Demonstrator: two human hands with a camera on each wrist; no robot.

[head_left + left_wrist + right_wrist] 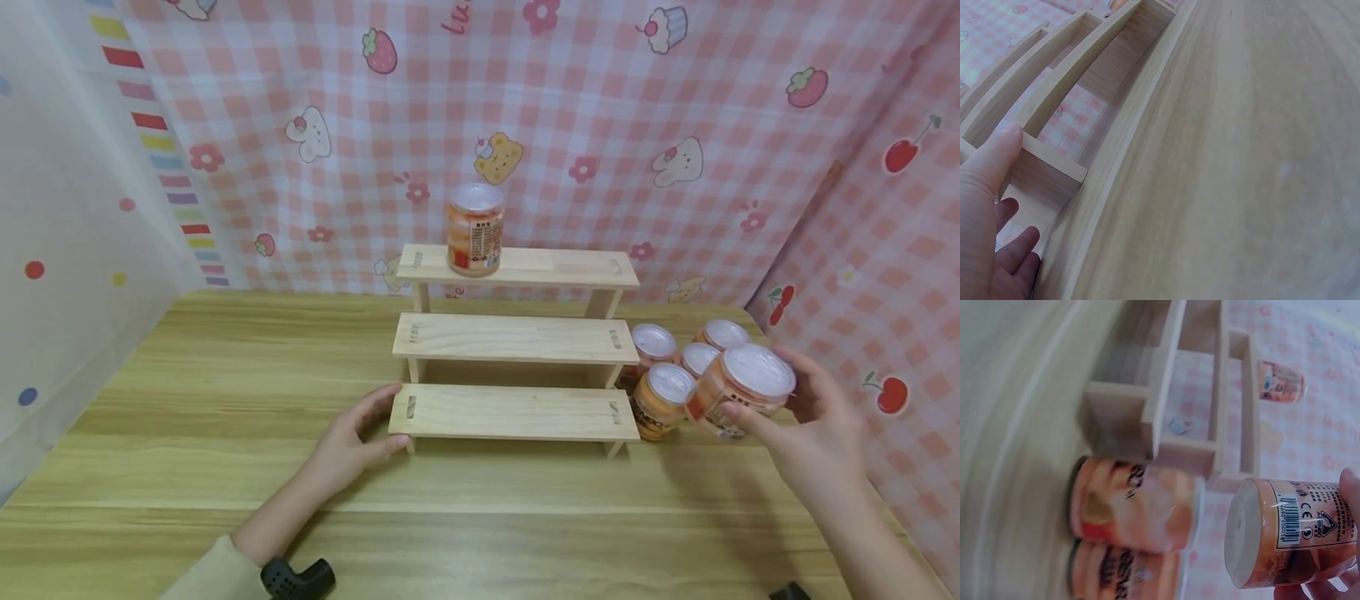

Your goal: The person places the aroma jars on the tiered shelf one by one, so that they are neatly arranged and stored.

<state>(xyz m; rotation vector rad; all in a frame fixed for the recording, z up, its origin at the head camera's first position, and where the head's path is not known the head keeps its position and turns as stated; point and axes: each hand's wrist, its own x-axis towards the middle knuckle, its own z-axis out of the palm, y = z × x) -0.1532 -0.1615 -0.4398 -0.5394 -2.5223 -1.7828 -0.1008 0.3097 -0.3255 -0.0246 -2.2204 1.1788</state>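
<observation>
A three-step wooden display shelf (pixel 517 414) stands on the table. My left hand (pixel 347 443) grips the left end of its lowest step, thumb at the front corner and forefinger at the back one. In the left wrist view the thumb (pixel 994 156) lies against the step's edge, the other fingers beside the side panel. My right hand (pixel 821 425) holds an orange-labelled jar (pixel 731 400) with a whitish lid, raised to the right of the shelf. Its barcode and pale base show in the right wrist view. A similar jar (pixel 476 229) stands upright on the top step, left of centre.
Several more such jars, one in front (pixel 660 404), stand grouped against the shelf's right end, partly behind the held jar. A pink checked cloth (pixel 450 108) hangs behind, and another (pixel 900 275) at the right. The wood-grain table (pixel 487 517) extends in front.
</observation>
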